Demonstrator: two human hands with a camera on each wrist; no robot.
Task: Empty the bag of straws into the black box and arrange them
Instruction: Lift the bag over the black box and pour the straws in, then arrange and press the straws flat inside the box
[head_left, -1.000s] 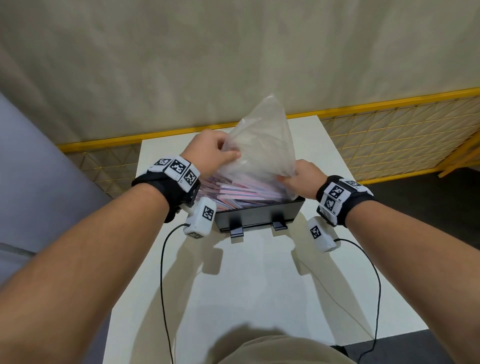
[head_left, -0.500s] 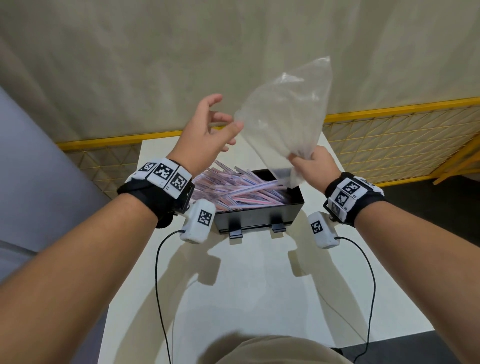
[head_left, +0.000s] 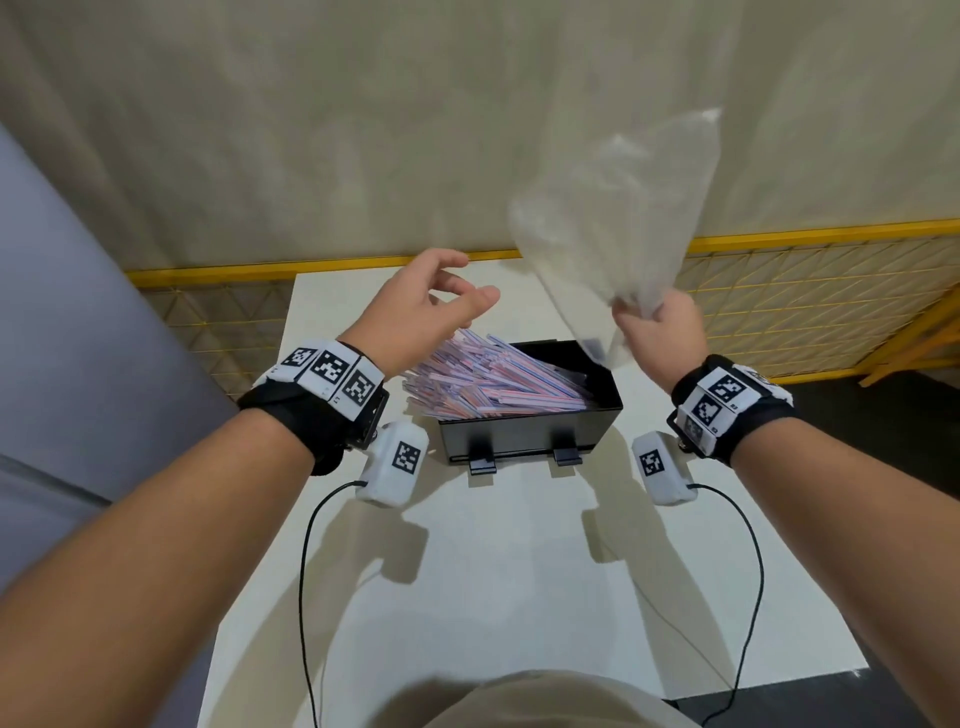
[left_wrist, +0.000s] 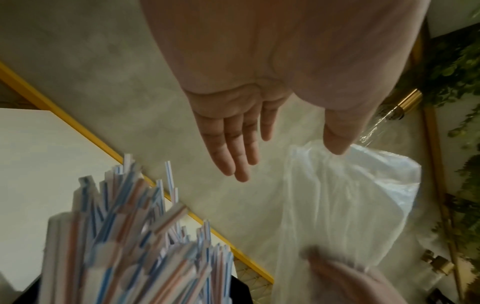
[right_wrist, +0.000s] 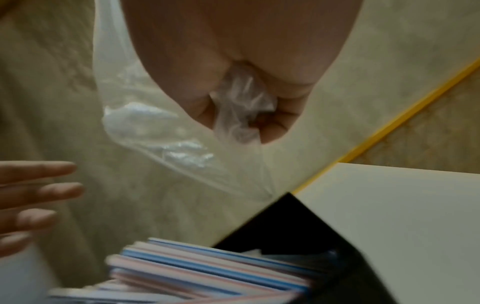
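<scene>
A black box (head_left: 605, 413) stands on the white table (head_left: 519, 597), holding a heap of red- and blue-striped straws (head_left: 483, 382) that slant up over its left rim. In the wrist views the straws (left_wrist: 135, 236) (right_wrist: 207, 267) fill the lower edge. My right hand (head_left: 657, 330) grips the bunched mouth of the clear plastic bag (head_left: 618, 218), which hangs empty above and right of the box. The same bag (right_wrist: 244, 111) shows crumpled in my fist, and the bag (left_wrist: 345, 205) appears beyond my left palm. My left hand (head_left: 426, 306) hovers open above the straws, fingers spread, holding nothing.
A yellow mesh fence (head_left: 810, 296) runs behind the table below a beige curtain (head_left: 363, 130). Two cables (head_left: 306, 597) trail from the wrist cameras over the near part of the table. Dark floor lies to the right.
The bag has come up off the box, emptied of straws, and swung up and right in my right hand. My left hand let go of it and now hovers open.
</scene>
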